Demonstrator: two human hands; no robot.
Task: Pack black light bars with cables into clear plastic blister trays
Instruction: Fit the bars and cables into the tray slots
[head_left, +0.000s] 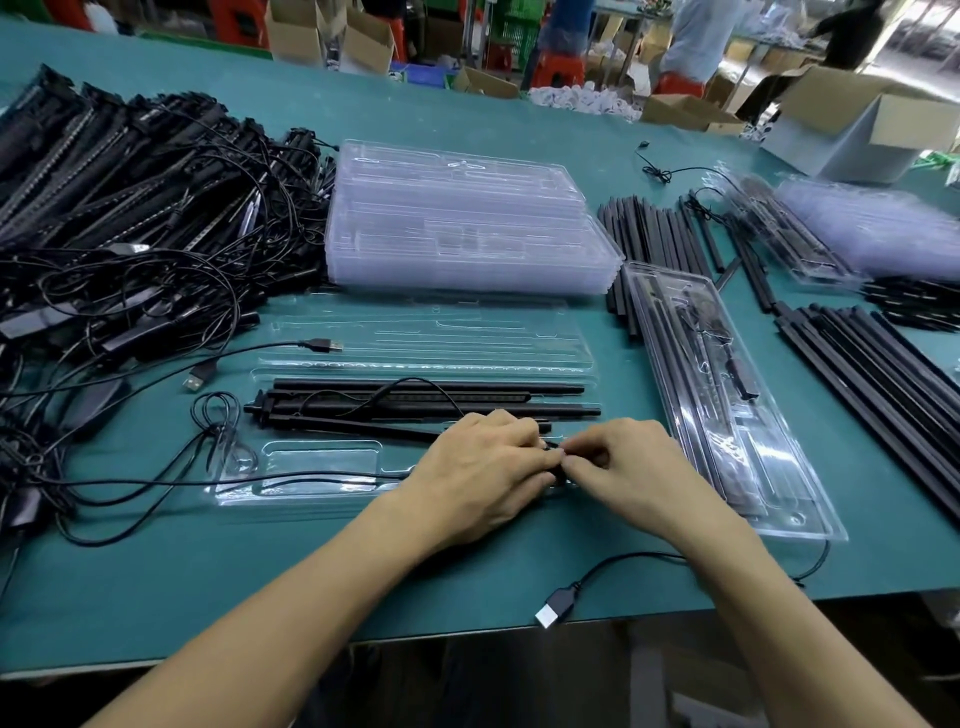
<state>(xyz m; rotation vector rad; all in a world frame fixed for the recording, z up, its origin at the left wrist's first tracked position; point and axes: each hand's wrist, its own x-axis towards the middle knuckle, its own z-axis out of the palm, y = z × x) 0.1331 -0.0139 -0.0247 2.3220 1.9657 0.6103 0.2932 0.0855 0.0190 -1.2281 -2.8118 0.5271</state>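
1. Our left hand (483, 462) and right hand (623, 462) pinch a black cable piece (557, 475) between them.
2. Bars (426, 400) lie in the open tray (322, 462); likely light, stiff, best lifted mid-length.
3. The cable piece looks limp, tangle-prone.

Black light bars (426, 402) lying lengthwise in open clear blister tray (291, 475) — cable (208, 480) trailing left

Bare surface (156, 587) lies open along the front edge; tangled cables (130, 291) crowd the left, tray stack (467, 218) blocks behind, packed tray (727, 415) right.
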